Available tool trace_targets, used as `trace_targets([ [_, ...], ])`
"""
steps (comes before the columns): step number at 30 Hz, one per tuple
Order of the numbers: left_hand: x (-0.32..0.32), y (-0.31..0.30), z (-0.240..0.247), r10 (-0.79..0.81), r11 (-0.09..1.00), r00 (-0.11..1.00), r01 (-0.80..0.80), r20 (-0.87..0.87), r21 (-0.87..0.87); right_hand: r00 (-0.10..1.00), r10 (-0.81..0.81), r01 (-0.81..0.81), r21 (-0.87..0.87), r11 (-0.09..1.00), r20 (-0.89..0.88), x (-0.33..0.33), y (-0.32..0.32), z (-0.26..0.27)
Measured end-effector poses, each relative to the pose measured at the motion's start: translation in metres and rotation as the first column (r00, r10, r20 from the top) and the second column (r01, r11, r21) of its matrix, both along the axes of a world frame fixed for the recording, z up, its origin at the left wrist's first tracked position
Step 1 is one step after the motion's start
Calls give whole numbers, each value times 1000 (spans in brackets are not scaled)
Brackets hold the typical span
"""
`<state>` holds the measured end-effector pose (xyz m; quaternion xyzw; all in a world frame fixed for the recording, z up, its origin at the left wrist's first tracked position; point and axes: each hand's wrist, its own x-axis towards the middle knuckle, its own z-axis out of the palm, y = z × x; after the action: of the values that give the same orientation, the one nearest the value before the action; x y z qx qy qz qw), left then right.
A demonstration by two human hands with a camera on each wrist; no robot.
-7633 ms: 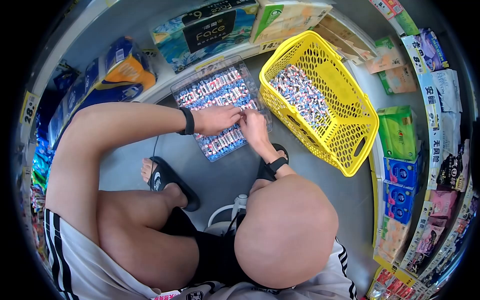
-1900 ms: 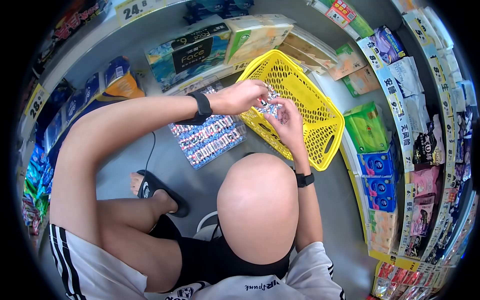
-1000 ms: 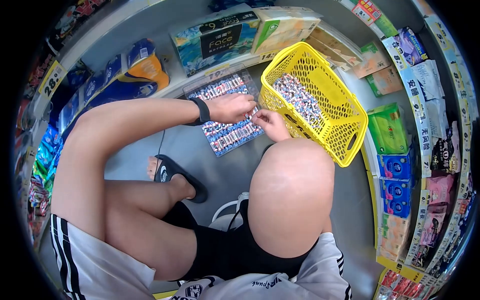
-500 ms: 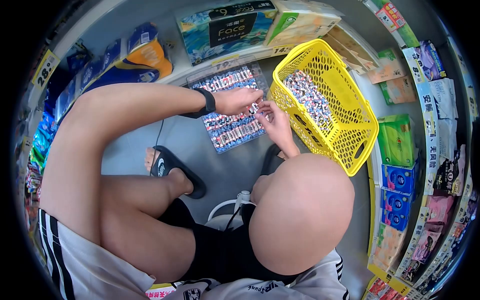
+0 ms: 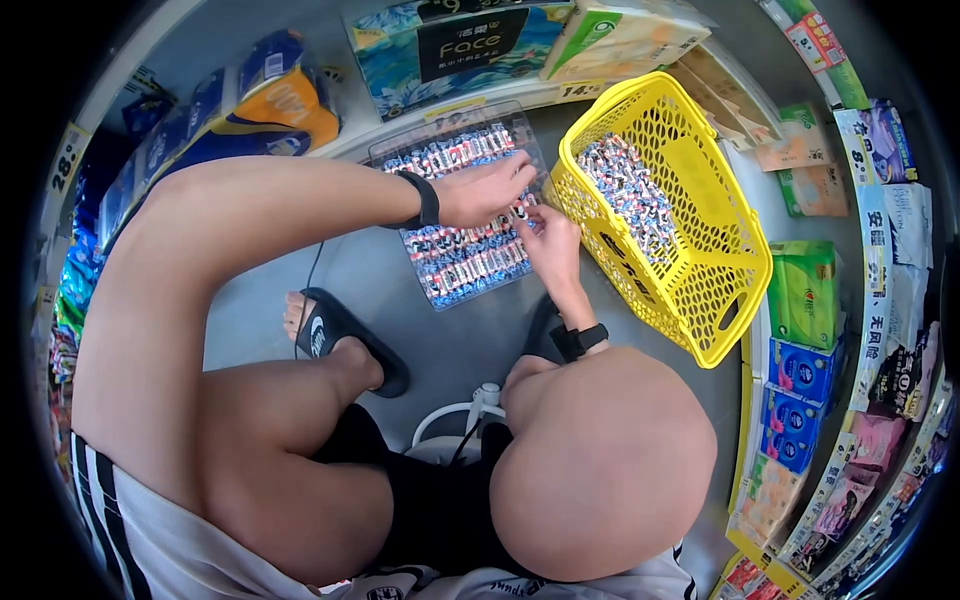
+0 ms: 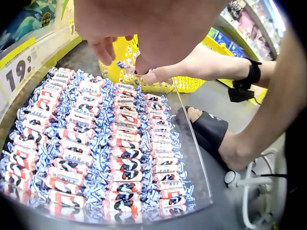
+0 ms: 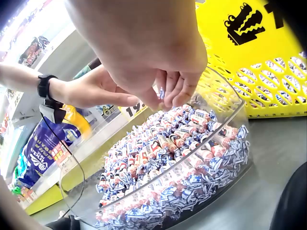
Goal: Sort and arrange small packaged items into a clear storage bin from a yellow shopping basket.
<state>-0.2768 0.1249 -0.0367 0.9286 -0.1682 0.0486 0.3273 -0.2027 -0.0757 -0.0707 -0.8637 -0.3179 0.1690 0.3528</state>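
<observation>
In the head view, my right hand [image 5: 553, 250] pinches a wrapped candy [image 5: 519, 211] over the right side of a clear plastic tray [image 5: 378, 155]. My left hand [image 5: 480, 192] hovers beside it, fingers loosely bent and apart from the thumb, whose tip is close to the candy in the left wrist view. Wrapped candies [image 6: 127, 143] lie in the tray in neat rows, with blue-and-white twisted ends. The right wrist view shows a bit of blue-white wrapper [image 7: 161, 93] at my right fingertips. Right of the tray, a yellow basket [image 5: 735, 265] holds a heap of loose candies [image 5: 630, 195].
Shelves with tissue packs [image 5: 480, 45] rise behind the tray; more goods [image 5: 803, 295] line the right side. Blue-and-orange packs [image 5: 270, 105] stand at left. My sandaled feet [image 5: 350, 345] are in front of the tray, near a white stool frame [image 5: 470, 410].
Earlier, both hands were at the basket's near edge, then returned over the tray. Over the last half second, my left fingers have lifted from the candy while the right hand keeps it.
</observation>
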Motion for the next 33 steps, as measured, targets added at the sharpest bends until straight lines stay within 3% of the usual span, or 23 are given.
trace_targets([
  [2, -7, 1, -12, 126, 981, 987, -109, -101, 158, 999, 11, -10, -21, 1000, 36, 1, 1, -14],
  [4, -20, 3, -24, 62, 989, 985, -39, -162, 139, 997, 17, -14, -39, 999, 71, -1, 4, -20],
  [7, -42, 0, -46, 3, 985, 995, 14, -103, 171, 993, 96, -87, -113, 990, 73, -6, 7, -22],
  [8, -47, 1, -50, -33, 977, 982, 71, -188, 199, 993, 93, -84, -113, 990, 71, -7, 7, -26],
  [9, -51, 1, -48, -64, 966, 960, 128, -273, 223, 993, 100, -95, -75, 993, 68, -7, 8, -32],
  [13, -70, -5, -43, -40, 953, 951, 128, -306, 274, 986, 125, -128, 13, 992, 113, -9, 4, -47],
  [19, -59, -7, -43, -124, 877, 926, 270, -356, 398, 985, 100, -113, 89, 990, 144, -10, 7, -58],
  [21, -59, -11, -43, -62, 860, 912, 255, -406, 442, 987, 93, -107, 104, 989, 130, -10, 11, -51],
  [25, -60, -15, -43, -26, 837, 859, 298, -511, 459, 993, 84, -91, 79, 993, 84, -15, 12, -44],
  [33, -59, -19, -44, 2, 828, 828, 313, -560, 465, 989, 119, -126, 87, 988, 88, -16, 8, -49],
])
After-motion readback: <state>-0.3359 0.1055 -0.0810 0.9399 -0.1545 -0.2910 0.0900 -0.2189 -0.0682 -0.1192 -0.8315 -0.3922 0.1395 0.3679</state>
